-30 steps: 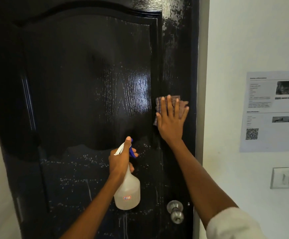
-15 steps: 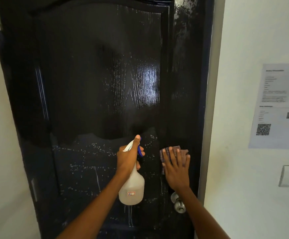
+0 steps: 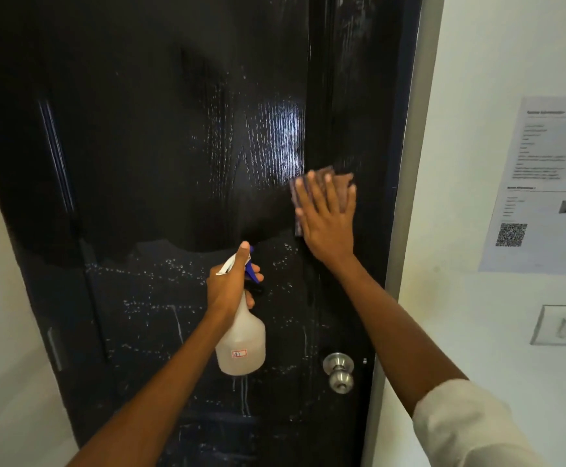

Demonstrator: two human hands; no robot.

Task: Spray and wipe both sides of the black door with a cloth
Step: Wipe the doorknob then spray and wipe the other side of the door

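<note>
The glossy black door (image 3: 160, 156) fills the left and middle of the view. Its lower panel is speckled with spray droplets and drip runs. My right hand (image 3: 327, 217) presses a brownish folded cloth (image 3: 339, 178) flat against the door's right stile, fingers straight. My left hand (image 3: 231, 284) grips the neck of a translucent spray bottle (image 3: 241, 345) with a blue trigger and a small numbered label, held upright in front of the lower panel.
A round metal door knob (image 3: 339, 372) sits low on the right stile, below my right arm. The grey door frame (image 3: 413, 163) borders a white wall with a printed notice (image 3: 544, 183) and a light switch (image 3: 561, 325).
My right hand slid the cloth down the right stile to just above the knob, then back up to mid-height. The left hand has kept the bottle in about the same place.
</note>
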